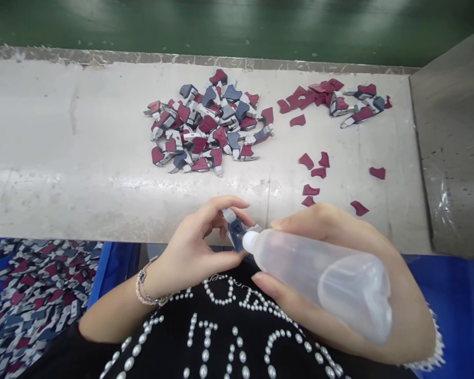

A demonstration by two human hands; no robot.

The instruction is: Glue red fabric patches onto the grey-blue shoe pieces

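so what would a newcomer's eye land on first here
Probably the translucent bottle in the right hand, its white tip at the blue-grey part in the left hand. Beyond them, a heap of maroon, blue and grey parts stands out, with loose maroon pieces to its right.

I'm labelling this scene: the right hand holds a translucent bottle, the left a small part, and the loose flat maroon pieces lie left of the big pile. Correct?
Not quite: the head view shows the loose flat maroon pieces right of the big pile. The right hand does hold the translucent bottle, the left hand the small part.
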